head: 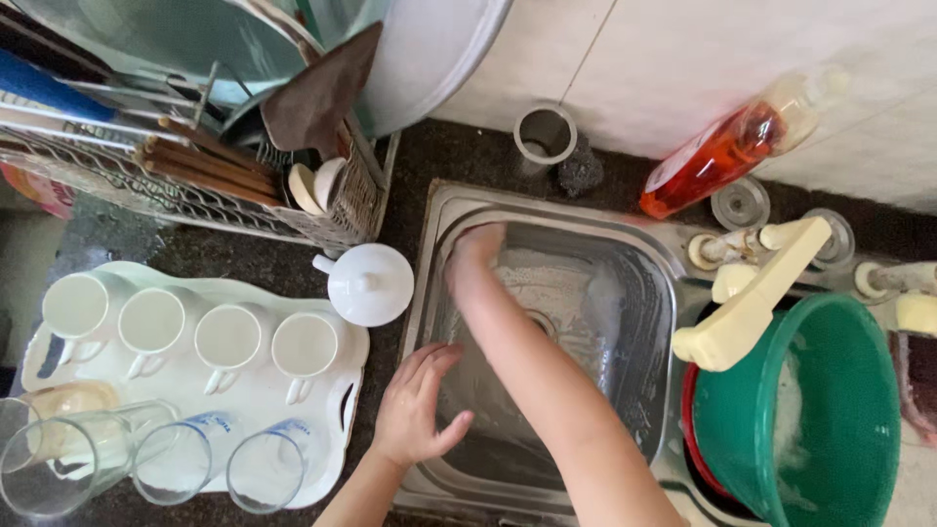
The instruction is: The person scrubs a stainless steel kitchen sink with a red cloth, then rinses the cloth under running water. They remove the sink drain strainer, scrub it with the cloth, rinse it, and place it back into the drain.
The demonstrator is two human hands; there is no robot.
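Hands apart: left hand (415,408) flat on sink (625,256) rim, right hand (475,256) inside; tap (753,293), green bucket (830,410) beside.

Four white cups (190,337) stand upside down in a row on one white tray (293,468), with three clear glasses (185,459) and one clear glass jug (54,459) at its near edge. One white lidded pot (369,283) sits beside one steel sink (605,293). One green bucket (830,410), one orange soap bottle (727,146), one dish rack (195,195) and two hands: left hand (415,405), right hand (473,259)
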